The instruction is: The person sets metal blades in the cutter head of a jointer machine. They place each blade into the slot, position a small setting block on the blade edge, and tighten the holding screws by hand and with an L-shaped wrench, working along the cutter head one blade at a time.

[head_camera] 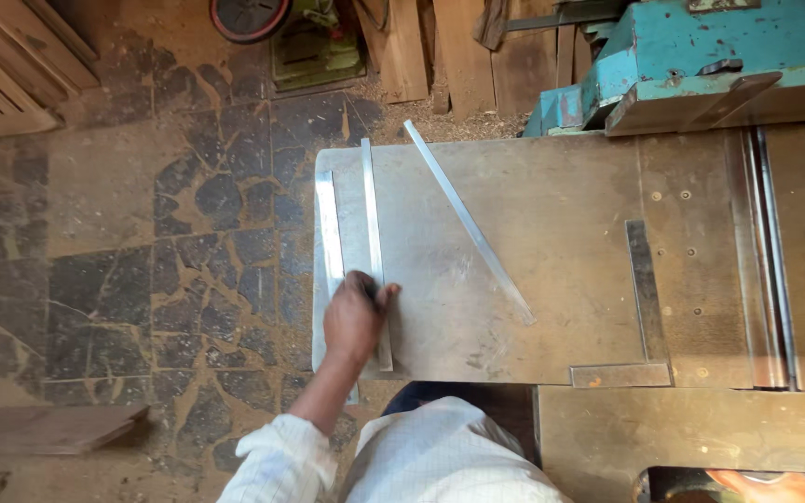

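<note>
The left hand (356, 317) lies knuckles up on the near left part of the metal table (552, 233), fingers curled down onto a long thin metal strip (375, 247). The hand covers the strip where they meet, so whether the fingers pinch it or only press on it cannot be told; the thumb side touches its right edge. This strip runs away from the person, nearly straight, its near end poking out below the hand. Just left of it lies a second strip (330, 233), close to the table's left edge and partly hidden under the hand at its near end. A third strip (470, 224) lies well apart to the right, slanted across the table top. That makes three loose strips.

The right hand is not in view; only the white sleeve (277, 461) of the left arm and the shirt front show at the bottom edge.

Further right, one steel square (643, 307) lies flat, its short leg along the near edge. Beyond the table stands a teal machine (691, 51), cut off by the top edge. Wooden boards (421, 47) lean behind, and sawdust dusts the stone floor (142, 233).
</note>
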